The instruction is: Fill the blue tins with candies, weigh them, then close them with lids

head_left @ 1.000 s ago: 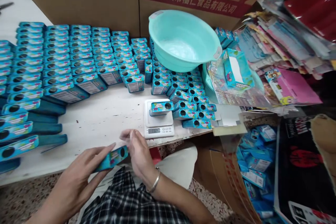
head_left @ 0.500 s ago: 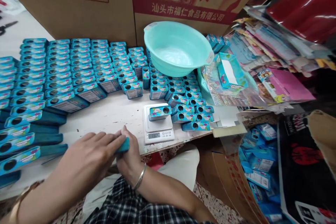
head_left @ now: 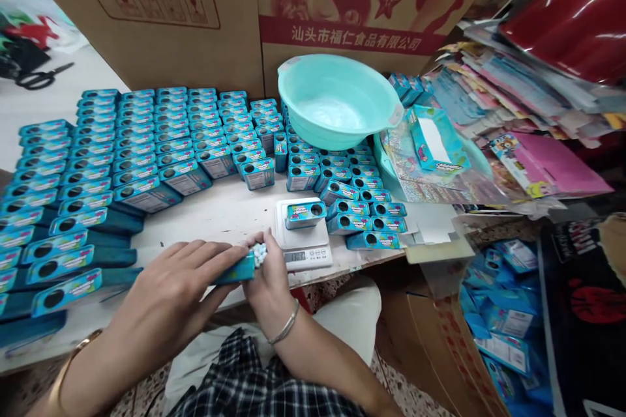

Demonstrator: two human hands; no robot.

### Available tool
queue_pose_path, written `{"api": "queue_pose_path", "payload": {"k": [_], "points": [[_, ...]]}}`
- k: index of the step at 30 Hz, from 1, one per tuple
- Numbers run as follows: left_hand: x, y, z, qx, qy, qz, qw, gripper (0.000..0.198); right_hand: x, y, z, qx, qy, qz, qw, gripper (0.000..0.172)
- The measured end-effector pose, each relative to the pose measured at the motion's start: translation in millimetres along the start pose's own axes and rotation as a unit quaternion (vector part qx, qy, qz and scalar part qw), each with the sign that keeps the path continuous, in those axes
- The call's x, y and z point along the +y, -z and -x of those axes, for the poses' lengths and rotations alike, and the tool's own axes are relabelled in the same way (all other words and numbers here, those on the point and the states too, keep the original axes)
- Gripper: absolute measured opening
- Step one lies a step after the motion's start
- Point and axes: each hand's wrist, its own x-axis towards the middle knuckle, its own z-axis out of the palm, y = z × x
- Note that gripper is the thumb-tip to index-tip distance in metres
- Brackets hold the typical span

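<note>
In the head view, the left hand has its grip closed, thumb and fingers round a small blue box, tilted beyond the front edge of the surface. At the box's end, pale pellets lie against the right hand, which is curled beside them; how far its grip stands open I cannot tell.

At the front edge sits a white scale, its digits too blurred to read in full. The box on the scale bears "CARAMELO" and a smaller second word. More boxes with the same print stand near the front right corner, and rows of blue boxes fill the left side and back.

Along the back edge, a brown carton shows "汕头市福仁食品有限公司" on a red band, with "Shaped and delicious" above. Before it is a turquoise basin. Right of that, an open blue carton also reads "CARAMELO".
</note>
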Motion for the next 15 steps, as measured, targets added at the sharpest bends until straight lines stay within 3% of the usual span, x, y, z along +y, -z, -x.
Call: {"api": "queue_pose_path", "payload": {"k": [4, 8, 12, 15], "points": [[2.4, -7.0, 19.7, 0.062, 0.061, 0.116, 0.989, 0.041, -30.7, -4.6, 17.4, 0.076, -0.048, -0.136, 0.987, 0.034], [8.4, -27.7, 31.8, 0.11, 0.167, 0.246, 0.948, 0.049, -72.2, -5.2, 33.8, 0.063, -0.019, -0.171, 0.983, 0.028], [3.3, -56.8, 30.0, 0.129, 0.278, 0.343, 0.888, 0.049, -117.5, 1.3, 25.2, 0.023, 0.095, -0.19, 0.977, 0.025], [-11.4, -82.6, 27.9, 0.158, 0.339, 0.361, 0.854, 0.049, -139.9, 5.8, 5.7, 0.051, 0.216, -0.13, 0.966, 0.023]]}}
